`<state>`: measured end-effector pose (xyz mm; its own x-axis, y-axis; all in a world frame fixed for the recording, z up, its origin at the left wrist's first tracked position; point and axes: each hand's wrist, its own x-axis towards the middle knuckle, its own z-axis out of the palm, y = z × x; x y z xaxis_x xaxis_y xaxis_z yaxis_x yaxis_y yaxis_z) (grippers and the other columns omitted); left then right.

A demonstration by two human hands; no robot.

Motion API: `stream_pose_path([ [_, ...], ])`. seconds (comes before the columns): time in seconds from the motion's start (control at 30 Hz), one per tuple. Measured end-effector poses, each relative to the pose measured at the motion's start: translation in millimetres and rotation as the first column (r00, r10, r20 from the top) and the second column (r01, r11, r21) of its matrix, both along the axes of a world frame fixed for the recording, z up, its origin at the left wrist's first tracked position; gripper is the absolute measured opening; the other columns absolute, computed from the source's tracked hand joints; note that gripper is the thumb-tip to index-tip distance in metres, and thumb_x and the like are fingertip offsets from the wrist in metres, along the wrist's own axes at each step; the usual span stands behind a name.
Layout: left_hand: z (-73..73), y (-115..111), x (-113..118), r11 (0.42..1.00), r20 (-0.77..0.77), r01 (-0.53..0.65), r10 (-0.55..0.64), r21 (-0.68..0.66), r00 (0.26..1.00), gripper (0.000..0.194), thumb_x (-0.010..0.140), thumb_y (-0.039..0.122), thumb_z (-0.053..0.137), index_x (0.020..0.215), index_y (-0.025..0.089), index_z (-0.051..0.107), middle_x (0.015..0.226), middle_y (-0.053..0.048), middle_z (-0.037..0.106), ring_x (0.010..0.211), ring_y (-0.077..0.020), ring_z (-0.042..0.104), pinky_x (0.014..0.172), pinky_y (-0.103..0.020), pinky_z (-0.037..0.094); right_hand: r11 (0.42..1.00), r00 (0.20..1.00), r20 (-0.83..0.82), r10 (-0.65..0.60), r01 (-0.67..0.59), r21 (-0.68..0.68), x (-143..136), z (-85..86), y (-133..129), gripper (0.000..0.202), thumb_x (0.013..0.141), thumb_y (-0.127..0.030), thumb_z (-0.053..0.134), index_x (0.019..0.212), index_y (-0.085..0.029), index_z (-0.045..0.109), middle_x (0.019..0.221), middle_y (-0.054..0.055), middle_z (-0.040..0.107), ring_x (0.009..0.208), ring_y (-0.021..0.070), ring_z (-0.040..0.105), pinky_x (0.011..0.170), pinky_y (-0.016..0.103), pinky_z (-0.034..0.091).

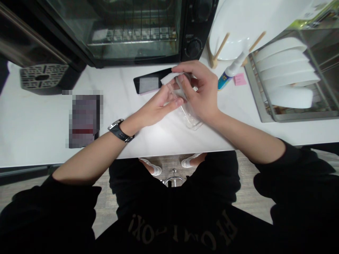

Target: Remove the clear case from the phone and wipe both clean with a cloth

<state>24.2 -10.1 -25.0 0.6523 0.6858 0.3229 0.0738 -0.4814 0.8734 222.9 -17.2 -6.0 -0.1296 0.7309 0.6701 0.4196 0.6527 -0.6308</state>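
One case point(190, 119) is clasped in my left hand point(162, 104) while my right hand point(203, 90) pinches a wipe point(167, 78) at its far end.

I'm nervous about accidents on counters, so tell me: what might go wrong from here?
The clear case might slip from the left hand while the right hand holds the wipe. A sideways move of the right hand could knock the bottle close by. The phone, just beyond the hands, might get bumped.
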Motion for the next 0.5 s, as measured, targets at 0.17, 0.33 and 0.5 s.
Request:
stream_pose_path([
  [0.17, -10.2, 1.8, 2.9, 0.998, 0.046, 0.025, -0.022, -0.059, 0.999, 0.087, 0.099, 0.072, 0.071, 0.166, 0.046, 0.022, 0.176, -0.010, 0.039, 0.161, -0.0334, 0.049, 0.124, -0.062, 0.056, 0.996, 0.991, -0.134, 0.024, -0.012, 0.086, -2.2, -7.0, 7.1, 0.033, 0.110, -0.048, 0.050, 0.120, -0.029, 0.075, 0.120, 0.006, 0.076, 0.117, 0.0208, 0.075, 0.102, 0.036, 0.069],
  [0.33, -10.8, -0.6, 4.7, 1.000, 0.124, 0.028, -0.029, 0.012, 0.992, 0.104, 0.085, 0.072, 0.088, 0.163, 0.050, 0.023, 0.179, -0.007, 0.024, 0.167, -0.0345, 0.036, 0.127, -0.058, 0.057, 0.996, 0.980, -0.194, 0.048, -0.031, 0.087, -4.8, -13.7, 15.1, 0.034, 0.112, -0.037, 0.039, 0.131, -0.026, 0.066, 0.128, 0.009, 0.074, 0.121, 0.0196, 0.074, 0.108, 0.034, 0.065],
  [0.5, -2.8, -1.5, 4.5, 0.995, 0.134, 0.034, -0.021, -0.091, 0.991, 0.110, 0.092, 0.074, 0.078, 0.171, 0.056, 0.002, 0.182, -0.006, 0.022, 0.157, -0.0318, 0.052, 0.124, -0.054, 0.058, 0.997, 0.994, -0.091, 0.057, -0.052, 0.059, -8.3, -15.5, 14.7, 0.043, 0.112, -0.050, 0.036, 0.146, -0.030, 0.052, 0.145, 0.009, 0.067, 0.137, 0.0193, 0.069, 0.118, 0.034, 0.062],
])
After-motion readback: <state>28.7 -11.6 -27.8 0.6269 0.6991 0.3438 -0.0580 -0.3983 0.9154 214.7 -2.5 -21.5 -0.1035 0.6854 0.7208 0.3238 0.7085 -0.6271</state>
